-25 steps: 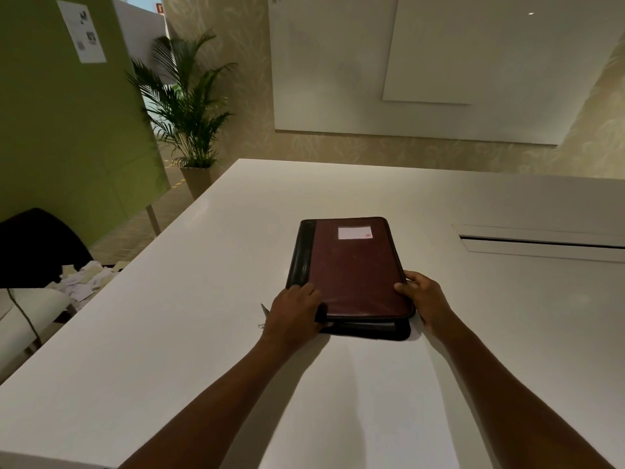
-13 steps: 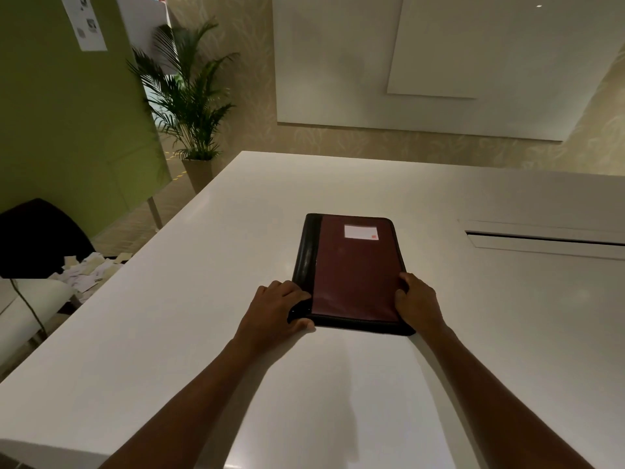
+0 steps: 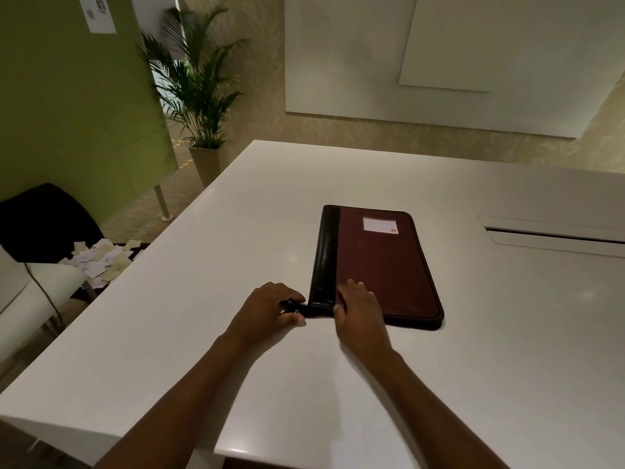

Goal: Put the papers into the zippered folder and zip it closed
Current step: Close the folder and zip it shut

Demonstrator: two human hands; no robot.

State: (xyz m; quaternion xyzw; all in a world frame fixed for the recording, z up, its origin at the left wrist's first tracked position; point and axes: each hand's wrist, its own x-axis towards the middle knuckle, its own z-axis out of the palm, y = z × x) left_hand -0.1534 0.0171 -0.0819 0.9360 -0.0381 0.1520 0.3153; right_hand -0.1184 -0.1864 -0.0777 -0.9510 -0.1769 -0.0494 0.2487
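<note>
Folder (image 3: 378, 265) lies flat and closed on the white table (image 3: 236, 333); we'll use it as the reference for everything else. No papers showing outside it, so we judge they're already inside and we're on the zip step. Our right hand (image 3: 355, 313) is pressed palm-down on the folder's near-left corner, fingers spread flat over the maroon cover beside the black spine strip (image 3: 326, 252), gripping nothing. Likely reason: pin the folder so it doesn't slide or twist while the zip gets pulled. Our left hand (image 3: 270, 311) sits just left of that same corner, fingers curled tight on something small and dark right at the spine's near end. We read it as the zipper pull or tab, but it's too small and shadowed to be sure. The zip track itself isn't resolvable along the edges, so we can't tell how much is closed. White label (image 3: 378, 225) is on the cover's far end, face up. Cable slot (image 3: 554, 236) is well right of the folder, out of the way. Risk as we see it: the folder skating on the smooth table if the right hand lets up.
</note>
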